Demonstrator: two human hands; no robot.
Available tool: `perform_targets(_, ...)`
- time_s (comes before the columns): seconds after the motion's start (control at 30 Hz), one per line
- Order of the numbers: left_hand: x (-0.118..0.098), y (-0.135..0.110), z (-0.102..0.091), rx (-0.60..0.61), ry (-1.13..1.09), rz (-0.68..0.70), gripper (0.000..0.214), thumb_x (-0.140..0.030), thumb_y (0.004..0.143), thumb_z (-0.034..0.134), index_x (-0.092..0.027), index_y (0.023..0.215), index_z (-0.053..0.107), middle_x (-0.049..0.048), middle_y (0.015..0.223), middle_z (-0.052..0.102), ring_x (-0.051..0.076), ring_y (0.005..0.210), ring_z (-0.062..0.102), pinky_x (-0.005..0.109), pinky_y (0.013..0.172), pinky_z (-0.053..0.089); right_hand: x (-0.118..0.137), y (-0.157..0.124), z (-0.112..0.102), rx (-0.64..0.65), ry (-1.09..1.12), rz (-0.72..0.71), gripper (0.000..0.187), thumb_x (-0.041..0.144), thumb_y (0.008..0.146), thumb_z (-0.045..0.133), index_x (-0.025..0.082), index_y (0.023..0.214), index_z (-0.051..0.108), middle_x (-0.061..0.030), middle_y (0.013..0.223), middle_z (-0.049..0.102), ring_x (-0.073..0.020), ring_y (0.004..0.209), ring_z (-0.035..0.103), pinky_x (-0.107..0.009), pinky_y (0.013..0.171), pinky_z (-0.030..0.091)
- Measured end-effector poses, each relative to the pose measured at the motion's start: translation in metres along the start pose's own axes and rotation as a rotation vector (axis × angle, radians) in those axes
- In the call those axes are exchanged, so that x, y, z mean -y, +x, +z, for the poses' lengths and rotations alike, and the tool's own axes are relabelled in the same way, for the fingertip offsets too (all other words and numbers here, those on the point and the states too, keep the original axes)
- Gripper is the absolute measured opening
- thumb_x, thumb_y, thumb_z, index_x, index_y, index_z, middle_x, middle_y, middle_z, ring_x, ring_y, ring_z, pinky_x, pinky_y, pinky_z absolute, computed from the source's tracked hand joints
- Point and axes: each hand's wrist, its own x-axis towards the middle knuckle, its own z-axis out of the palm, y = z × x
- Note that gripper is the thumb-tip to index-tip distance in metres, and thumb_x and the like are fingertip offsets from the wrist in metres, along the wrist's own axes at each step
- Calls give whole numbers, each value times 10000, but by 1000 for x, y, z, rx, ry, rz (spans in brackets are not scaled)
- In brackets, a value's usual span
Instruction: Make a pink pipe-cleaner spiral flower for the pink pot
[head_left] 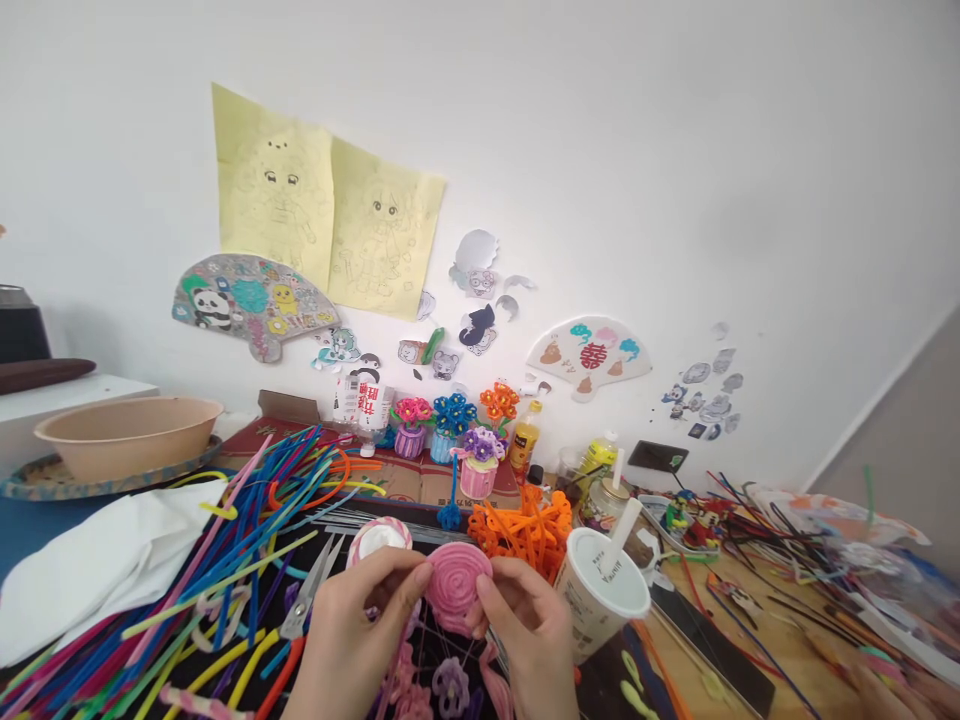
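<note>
Between my two hands is a pink spiral disc coiled from pipe cleaner [459, 587], its flat round face turned toward me. My left hand [367, 620] pinches its left edge between thumb and fingers. On the opposite edge, my right hand [525, 625] grips it the same way. Just behind my left fingers sits a round pink-and-white rimmed piece [380, 538] with a white middle. Below the disc lie a purple pipe-cleaner flower [451, 688] and several pink ones, partly hidden by my hands.
Scissors [307, 595] and many coloured pipe cleaners [247, 520] spread on the left. A lidded cup with a straw [604, 590] stands close by my right hand. Behind are an orange pipe-cleaner heap [525, 522] and small flower pots [480, 475]. Another person's hand [892, 690] shows at lower right.
</note>
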Motion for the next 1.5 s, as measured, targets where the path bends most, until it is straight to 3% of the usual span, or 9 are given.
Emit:
perform_targets(0.1, 0, 0, 1, -4, -141, -81, 250, -432, 811, 643, -199, 876, 708, -11, 723, 694, 132, 623, 606, 182, 560, 469, -5, 1, -2, 43, 30, 12, 214, 347, 728, 792, 159, 762, 697, -10, 524, 673, -129, 445, 596, -201, 448, 489)
perform_targets(0.23, -2, 0, 1, -6, -227, -67, 230, -403, 807, 655, -196, 891, 710, -3, 761, 701, 138, 679, 619, 179, 604, 488, -7, 1, -2, 107, 42, 28, 206, 350, 761, 773, 164, 793, 690, -11, 563, 689, -123, 488, 620, -192, 496, 505)
perform_targets(0.4, -3, -1, 5, -103, -149, 29, 169, -359, 834, 632, -213, 884, 702, -16, 749, 692, 132, 670, 622, 178, 607, 497, -9, -2, 4, 168, 68, 62, 218, 351, 755, 783, 169, 753, 663, -9, 601, 701, -118, 512, 637, -190, 527, 514)
perform_targets(0.53, -1, 0, 2, -114, -13, 122, 143, -335, 865, 594, -221, 831, 674, -26, 751, 683, 128, 684, 628, 178, 635, 489, -8, -2, 3, 281, 87, 178, 267, 370, 712, 816, 168, 733, 643, -12, 630, 710, -134, 525, 653, -241, 585, 540)
perform_targets(0.63, -2, 1, -3, -69, 108, 180, 171, -329, 885, 563, -224, 790, 660, -32, 724, 686, 119, 644, 614, 178, 618, 465, 1, 2, -5, 398, 30, 262, 368, 434, 622, 858, 147, 769, 680, -38, 686, 717, -172, 587, 666, -291, 631, 545)
perform_targets(0.83, -5, 3, -3, 132, 289, 209, 245, -289, 901, 501, -214, 716, 642, -5, 683, 670, 131, 593, 575, 202, 539, 399, 22, 12, -22, 235, -301, 163, 344, 461, 715, 774, 139, 832, 755, -80, 786, 728, -188, 685, 647, -269, 628, 513)
perform_targets(1.03, -1, 3, -2, 303, 342, 197, 228, -242, 897, 487, -198, 744, 650, 17, 718, 679, 133, 624, 590, 202, 577, 406, 17, 9, -22, 327, -410, 144, 273, 410, 715, 769, 137, 733, 768, -47, 693, 680, -174, 647, 598, -251, 594, 457)
perform_targets(1.27, 12, 1, 4, 267, 303, 263, 234, -224, 880, 496, -192, 689, 627, -8, 616, 608, 115, 543, 522, 202, 537, 363, 14, 8, -21, 405, -424, 160, 238, 374, 730, 763, 138, 691, 767, -8, 638, 613, -120, 572, 517, -217, 544, 367)
perform_targets(1.5, 1, 2, 2, 341, 321, 234, 217, -189, 852, 502, -186, 670, 620, -6, 618, 619, 119, 558, 534, 202, 535, 361, 13, 10, -21, 424, -398, 154, 276, 407, 720, 766, 135, 672, 771, -4, 617, 592, -116, 552, 489, -213, 511, 341)
